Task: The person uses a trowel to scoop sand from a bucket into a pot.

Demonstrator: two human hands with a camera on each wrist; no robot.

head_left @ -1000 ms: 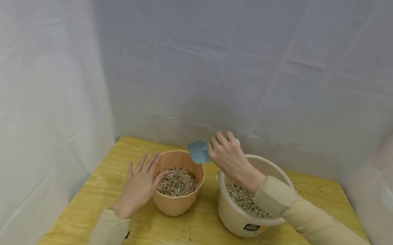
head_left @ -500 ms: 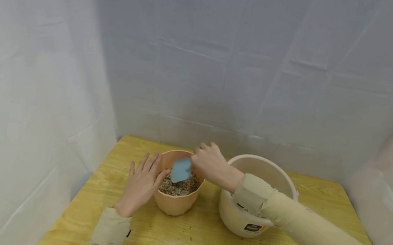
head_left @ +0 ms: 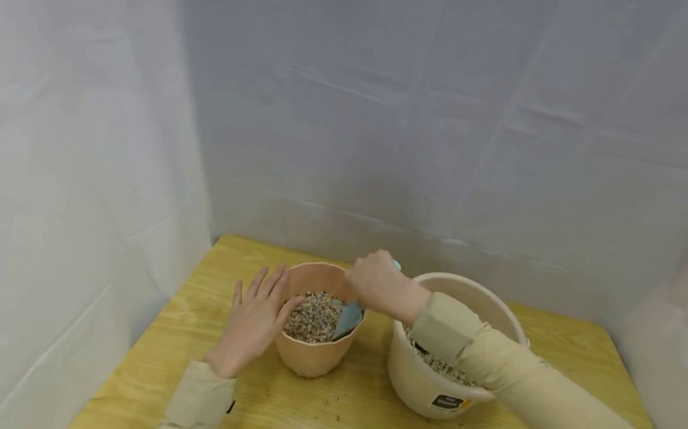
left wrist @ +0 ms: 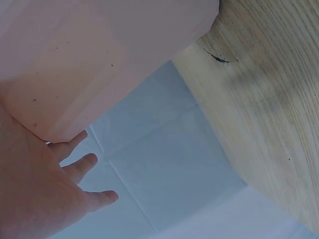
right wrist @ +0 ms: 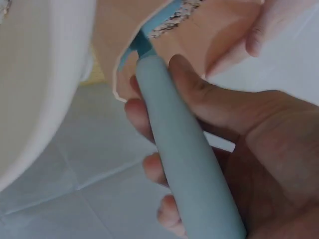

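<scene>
An orange pot full of gravel stands on the wooden table. My left hand rests flat against the pot's left side, fingers straight; the left wrist view shows the pot wall against my palm. My right hand grips a light blue trowel by its handle. The trowel blade dips into the gravel at the pot's right side. A cream bucket with gravel stands to the right, partly hidden by my right forearm.
White sheeting walls in the table at the back and on both sides. Small specks of grit lie on the wood in front of the pot. A label sits on the bucket's front.
My right hand carried the trowel from above the bucket's rim leftward over the pot, then lowered and turned it so the blade stands in the gravel. The left hand stayed on the pot.
</scene>
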